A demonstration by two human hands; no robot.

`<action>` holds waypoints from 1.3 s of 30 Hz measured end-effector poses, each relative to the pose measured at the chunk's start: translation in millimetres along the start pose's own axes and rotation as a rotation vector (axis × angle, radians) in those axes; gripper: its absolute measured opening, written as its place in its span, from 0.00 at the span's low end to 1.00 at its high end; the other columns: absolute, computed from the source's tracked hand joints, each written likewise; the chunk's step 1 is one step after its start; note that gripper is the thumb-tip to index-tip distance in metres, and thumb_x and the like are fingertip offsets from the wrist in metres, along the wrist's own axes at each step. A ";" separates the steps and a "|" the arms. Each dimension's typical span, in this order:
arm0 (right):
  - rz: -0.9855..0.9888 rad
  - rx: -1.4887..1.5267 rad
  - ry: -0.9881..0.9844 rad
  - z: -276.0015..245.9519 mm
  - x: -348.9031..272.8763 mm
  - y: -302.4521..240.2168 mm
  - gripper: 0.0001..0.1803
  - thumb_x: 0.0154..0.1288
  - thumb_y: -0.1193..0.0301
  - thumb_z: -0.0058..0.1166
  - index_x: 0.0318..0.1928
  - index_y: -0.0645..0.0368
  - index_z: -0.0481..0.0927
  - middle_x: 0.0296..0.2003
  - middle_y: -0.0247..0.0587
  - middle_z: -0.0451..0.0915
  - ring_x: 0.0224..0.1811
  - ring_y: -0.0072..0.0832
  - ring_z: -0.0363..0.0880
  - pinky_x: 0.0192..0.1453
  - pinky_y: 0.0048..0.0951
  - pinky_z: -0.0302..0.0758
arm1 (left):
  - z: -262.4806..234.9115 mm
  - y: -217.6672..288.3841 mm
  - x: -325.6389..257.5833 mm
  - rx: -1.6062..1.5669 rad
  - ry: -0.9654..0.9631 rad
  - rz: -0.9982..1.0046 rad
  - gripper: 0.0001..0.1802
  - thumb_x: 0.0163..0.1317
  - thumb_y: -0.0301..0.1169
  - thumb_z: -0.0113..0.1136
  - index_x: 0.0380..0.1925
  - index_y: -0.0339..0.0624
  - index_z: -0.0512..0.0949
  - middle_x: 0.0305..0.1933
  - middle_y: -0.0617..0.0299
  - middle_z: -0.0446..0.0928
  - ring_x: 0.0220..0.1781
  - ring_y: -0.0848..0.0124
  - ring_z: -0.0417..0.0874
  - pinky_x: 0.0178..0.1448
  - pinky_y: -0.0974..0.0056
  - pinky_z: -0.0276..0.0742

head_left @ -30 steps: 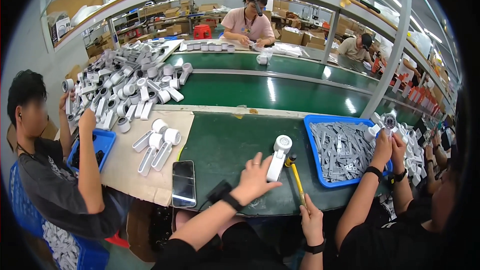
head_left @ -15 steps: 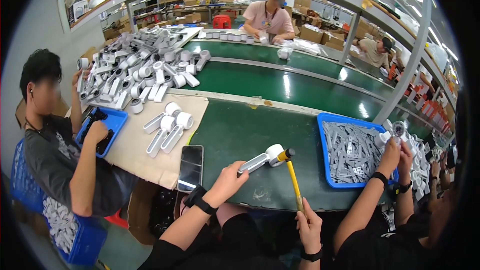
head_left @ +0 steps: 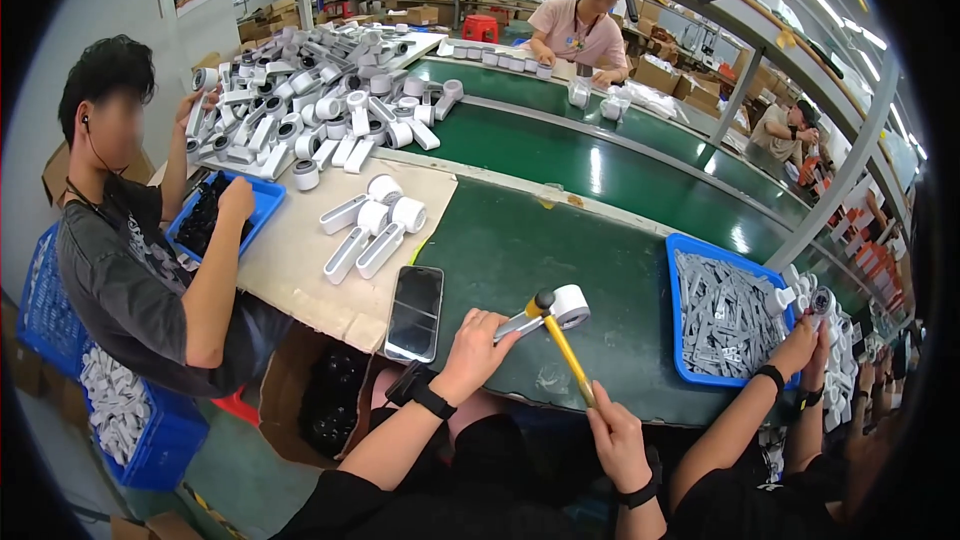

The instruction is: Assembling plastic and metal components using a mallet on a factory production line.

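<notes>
My left hand (head_left: 472,355) grips the handle end of a white part with a round, drum-shaped head (head_left: 571,307), which looks like a handheld fan housing. It lies on the green work surface (head_left: 520,250). In my right hand (head_left: 618,437) is a hammer (head_left: 567,352) with a yellow handle and a dark-tipped head. The hammer head is over the part's handle, close to where it joins the round head; whether it touches cannot be made out. A phone (head_left: 415,314) lies to the left of my left hand.
Several similar white parts (head_left: 372,228) rest on the cardboard sheet (head_left: 300,270), with a large pile (head_left: 320,100) behind. At right stands a blue tray (head_left: 683,355) of grey strips, beside a co-worker's hands (head_left: 805,340). Another person (head_left: 130,230) works at left by a blue tray (head_left: 262,218).
The hammer head has moved left, from beside the part's round head to over its handle. My left hand keeps its grip. The whole view has shifted somewhat.
</notes>
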State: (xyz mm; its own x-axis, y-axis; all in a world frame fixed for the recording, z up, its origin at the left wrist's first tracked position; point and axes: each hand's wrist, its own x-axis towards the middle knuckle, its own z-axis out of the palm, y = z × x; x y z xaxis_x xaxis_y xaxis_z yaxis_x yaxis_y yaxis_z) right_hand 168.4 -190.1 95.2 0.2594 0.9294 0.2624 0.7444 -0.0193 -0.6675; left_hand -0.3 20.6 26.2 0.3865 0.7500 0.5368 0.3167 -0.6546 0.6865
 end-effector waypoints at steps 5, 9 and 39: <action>-0.002 0.019 0.061 -6.8 -2.7 -15.0 0.23 0.67 0.78 0.56 0.62 0.64 0.76 0.27 0.48 0.75 0.27 0.36 0.74 0.35 0.31 0.71 | 3.1 -2.6 -1.4 -0.017 0.034 0.028 0.12 0.58 0.31 0.68 0.37 0.33 0.81 0.35 0.50 0.80 0.42 0.50 0.78 0.47 0.52 0.75; -0.012 -0.067 -0.055 -4.0 5.0 -1.2 0.22 0.67 0.79 0.56 0.62 0.64 0.76 0.26 0.43 0.75 0.27 0.28 0.74 0.35 0.28 0.71 | 3.1 -4.0 -0.7 -0.009 0.024 0.034 0.12 0.57 0.30 0.68 0.37 0.32 0.80 0.36 0.49 0.80 0.44 0.50 0.78 0.49 0.52 0.76; -0.064 0.072 0.015 -10.6 5.8 -23.3 0.23 0.66 0.79 0.56 0.63 0.62 0.76 0.27 0.47 0.75 0.27 0.34 0.74 0.35 0.30 0.72 | -1.9 -6.1 -16.1 0.000 0.044 -0.139 0.14 0.49 0.35 0.75 0.34 0.40 0.85 0.34 0.57 0.81 0.44 0.56 0.78 0.49 0.55 0.74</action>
State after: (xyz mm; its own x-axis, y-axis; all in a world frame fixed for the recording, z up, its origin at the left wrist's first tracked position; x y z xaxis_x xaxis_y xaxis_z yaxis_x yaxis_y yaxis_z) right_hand 159.1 -188.1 119.6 0.2225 0.9223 0.3159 0.7135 0.0668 -0.6975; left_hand -10.2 12.7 14.3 0.3010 0.8368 0.4574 0.3641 -0.5442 0.7559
